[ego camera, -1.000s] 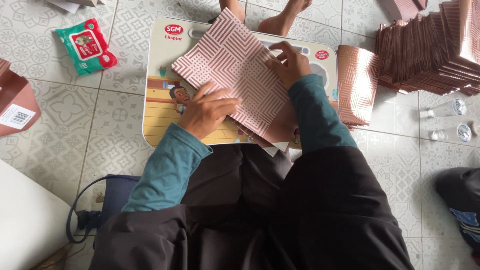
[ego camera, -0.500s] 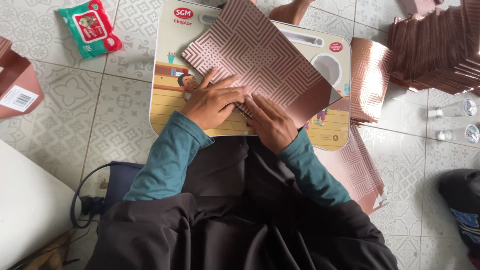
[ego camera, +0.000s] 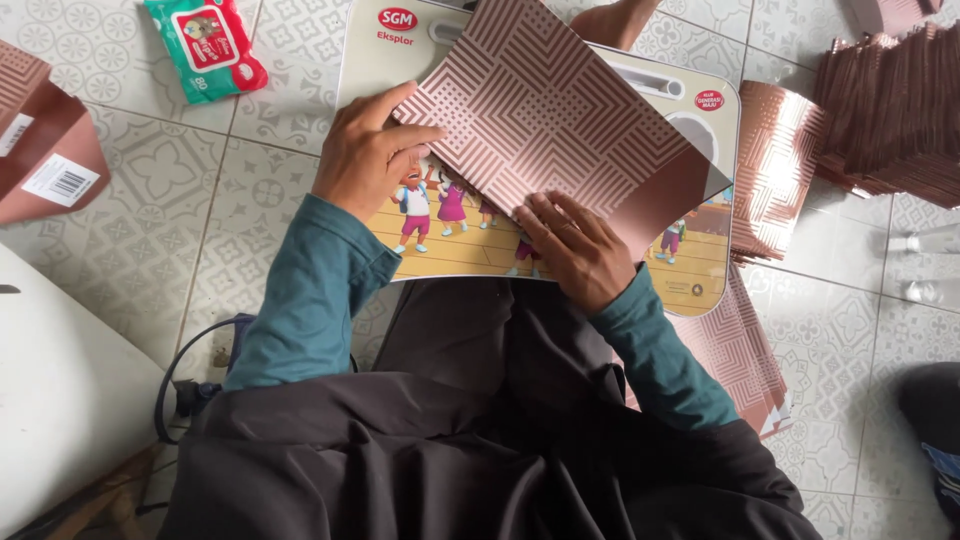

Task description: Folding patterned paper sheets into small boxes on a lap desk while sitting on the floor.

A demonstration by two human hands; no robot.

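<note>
Tiled floor [ego camera: 250, 200]: pale grey tiles with a flower pattern, under everything.
White object [ego camera: 60, 400]: a large smooth shape at the left lower edge, only a part is visible.
Lap table [ego camera: 385, 65]: a cream board with cartoon children printed on it, lying in front of the person's knees.
Patterned sheet [ego camera: 545, 105]: rose-brown card with a white line pattern, lying turned like a diamond on the lap table; its right corner shows a plain brown flap.
Stack of sheets [ego camera: 890, 110]: many of the same cards, packed together at the right upper corner, well apart from the hands.
Loose sheets [ego camera: 770, 165]: some more cards just beside the right edge of the lap table, and one more on the floor under it.
Brown box [ego camera: 45, 150]: at the left edge, with a white label.
Left hand [ego camera: 365, 155]: fingers curled over the left corner of the patterned sheet, thumb on top, gripping that edge.
Right hand [ego camera: 575, 245]: lies flat with fingers spread, pressing the lower edge of the patterned sheet; it grips nothing.
Wipes pack [ego camera: 205, 45]: green and red, on the floor left of the lap table.
</note>
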